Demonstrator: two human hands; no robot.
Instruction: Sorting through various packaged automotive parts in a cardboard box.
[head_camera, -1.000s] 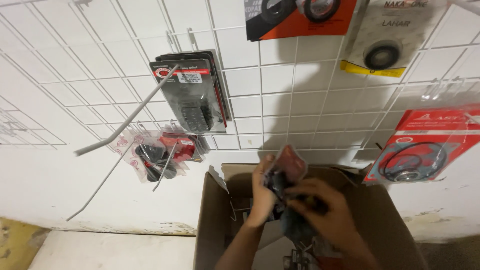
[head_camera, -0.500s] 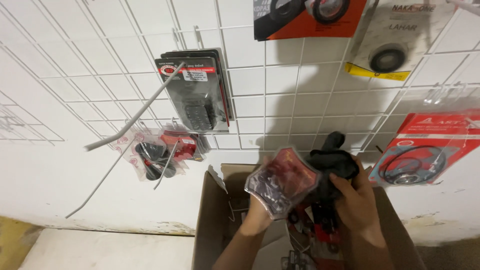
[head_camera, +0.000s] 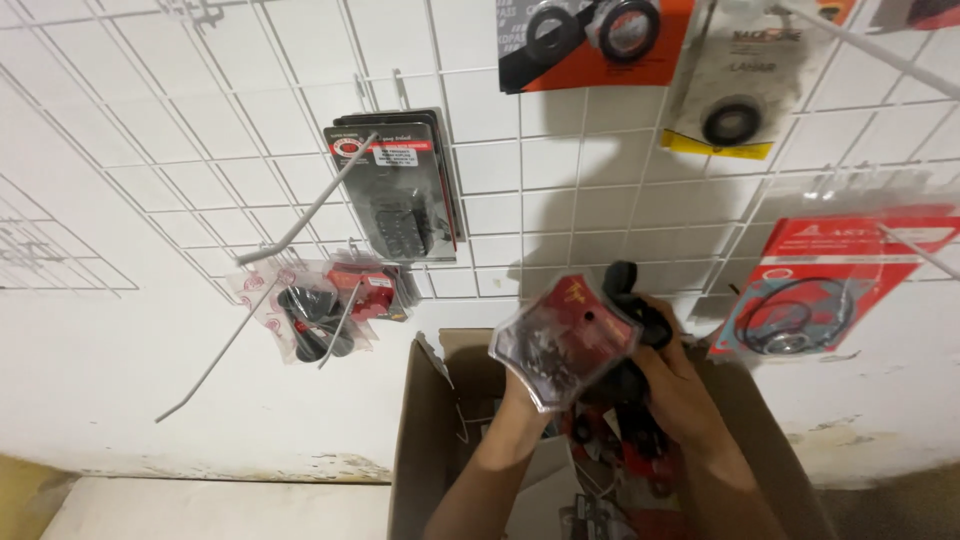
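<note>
My left hand (head_camera: 522, 398) holds up a clear plastic packet with a red card and small dark parts (head_camera: 566, 336). Just right of it, my right hand (head_camera: 678, 385) grips a bunch of similar packets with black parts (head_camera: 634, 302) that hang down toward the box. Both hands are raised over an open cardboard box (head_camera: 425, 430) that stands against the wall. More red and black packets (head_camera: 610, 490) lie inside the box under my forearms.
A white wire grid (head_camera: 520, 200) covers the wall with long bare hooks (head_camera: 305, 215) sticking out. On it hang a black blister pack (head_camera: 395, 190), clear packets of black parts (head_camera: 325, 310), an orange card (head_camera: 590, 35), a ring packet (head_camera: 735, 95) and a red ring packet (head_camera: 825, 285).
Both hands have come up out of the box with the packets. The left hand's packet now stands higher and turned flat toward me. The view has tilted slightly upward.
</note>
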